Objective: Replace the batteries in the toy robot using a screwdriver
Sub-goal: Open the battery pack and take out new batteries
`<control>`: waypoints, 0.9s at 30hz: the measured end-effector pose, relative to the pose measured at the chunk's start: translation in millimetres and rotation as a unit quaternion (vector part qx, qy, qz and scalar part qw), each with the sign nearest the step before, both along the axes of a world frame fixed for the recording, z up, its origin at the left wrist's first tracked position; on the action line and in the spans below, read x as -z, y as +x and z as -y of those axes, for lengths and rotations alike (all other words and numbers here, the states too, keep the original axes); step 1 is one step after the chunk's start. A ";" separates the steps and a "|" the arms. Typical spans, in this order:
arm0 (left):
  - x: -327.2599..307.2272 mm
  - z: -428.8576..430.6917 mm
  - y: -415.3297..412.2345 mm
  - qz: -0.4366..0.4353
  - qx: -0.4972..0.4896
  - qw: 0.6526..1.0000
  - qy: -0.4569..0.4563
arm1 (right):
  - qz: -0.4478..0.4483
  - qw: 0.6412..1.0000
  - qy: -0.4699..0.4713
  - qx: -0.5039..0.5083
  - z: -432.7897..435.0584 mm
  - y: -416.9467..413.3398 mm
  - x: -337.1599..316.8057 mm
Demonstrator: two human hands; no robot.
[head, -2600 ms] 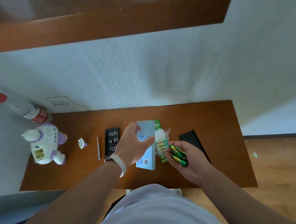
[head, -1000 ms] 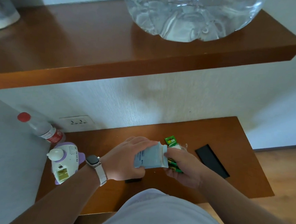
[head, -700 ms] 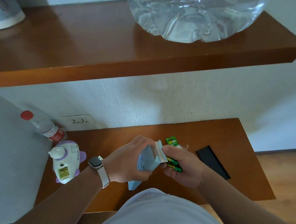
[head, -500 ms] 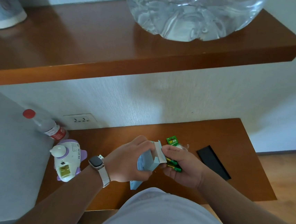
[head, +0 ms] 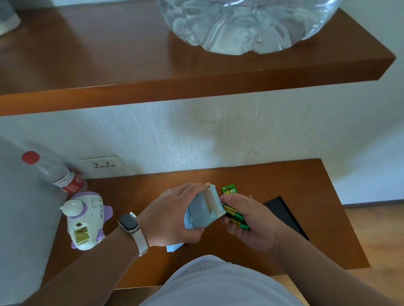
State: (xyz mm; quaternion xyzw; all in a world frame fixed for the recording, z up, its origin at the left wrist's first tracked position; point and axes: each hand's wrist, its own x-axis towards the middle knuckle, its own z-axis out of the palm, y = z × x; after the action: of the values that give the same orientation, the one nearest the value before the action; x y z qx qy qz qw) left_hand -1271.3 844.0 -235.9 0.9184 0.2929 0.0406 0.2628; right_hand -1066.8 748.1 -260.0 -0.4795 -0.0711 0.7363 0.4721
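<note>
Head view, vs 2.6 s ago: the pale blue box (head: 200, 212) is no longer flat on the table (head: 303, 187). It is lifted, tilted, with its end flap open. The camera has pitched up too, so the upper shelf (head: 105, 69) and the clear water jug (head: 241, 16) on it now fill the top. Vs 0.5 s ago: practically no change.

Left hand (head: 172, 219): closed around the box, fingers wrapped over the far side, thumb on the near side, open end aimed at the other hand. Watch (head: 128, 223) on that wrist.

Right hand (head: 251, 219): palm up, fingers curled round a bunch of green-gold batteries (head: 235, 217), same grip as before. Their tips sit right at the box mouth; I can't tell if any is inside.

Toy robot (head: 86, 220): lying at the table's left end, untouched, well apart from both hands, with a yellowish open recess facing up.

Green battery card (head: 228, 189) pokes out just behind the right hand. Black slab (head: 286, 217) lies on the table to its right. Red-capped bottle (head: 55, 175) lies behind the robot, near the wall socket (head: 101, 165).
</note>
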 end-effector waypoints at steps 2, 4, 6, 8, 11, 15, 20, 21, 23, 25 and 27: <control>2.7 -0.6 0.6 -0.001 0.001 1.000 0.002 | 0.043 0.999 0.022 -0.025 0.0 0.4 -3.9; 5.0 -1.4 1.3 -0.002 0.004 1.000 0.006 | 0.111 0.991 0.054 -0.059 -1.1 -0.8 -9.2; 6.4 -2.3 2.8 -0.004 0.009 1.000 0.013 | 0.190 0.976 0.071 -0.083 -3.4 -2.8 -12.5; 8.5 -3.1 4.8 -0.006 0.017 1.000 0.024 | 0.276 0.952 0.075 -0.104 -5.7 -4.6 -12.3; 11.3 -4.8 7.3 0.007 0.021 0.999 0.028 | 0.268 0.956 0.066 -0.097 -6.5 -5.2 -10.7; 11.1 -5.6 6.6 0.046 0.002 0.999 0.004 | 0.096 0.995 0.008 -0.024 -2.9 -2.2 -7.4; 13.8 1.5 4.0 0.093 -0.035 0.995 -0.026 | 0.029 0.999 -0.025 0.009 -1.9 0.7 -4.9; 14.7 1.5 3.9 0.087 -0.036 0.995 -0.021 | 0.023 0.999 -0.027 0.013 -2.1 1.1 -4.5; 16.3 -0.9 4.2 0.066 -0.029 0.997 0.004 | 0.010 0.999 -0.025 0.022 -2.6 2.3 -2.7; 16.9 -4.9 4.4 0.044 -0.015 0.998 0.035 | 0.008 0.999 -0.022 0.030 -3.1 3.7 -0.2; 17.1 -9.1 3.4 0.027 -0.009 0.998 0.057 | 0.010 0.998 -0.034 0.052 -3.8 5.2 1.5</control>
State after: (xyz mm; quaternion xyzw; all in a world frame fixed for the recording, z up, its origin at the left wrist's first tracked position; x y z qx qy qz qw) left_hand -1268.0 853.1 -253.0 0.9279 0.2909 0.0839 0.2176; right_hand -1061.6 751.9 -261.5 -0.5055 -0.0255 0.7079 0.4926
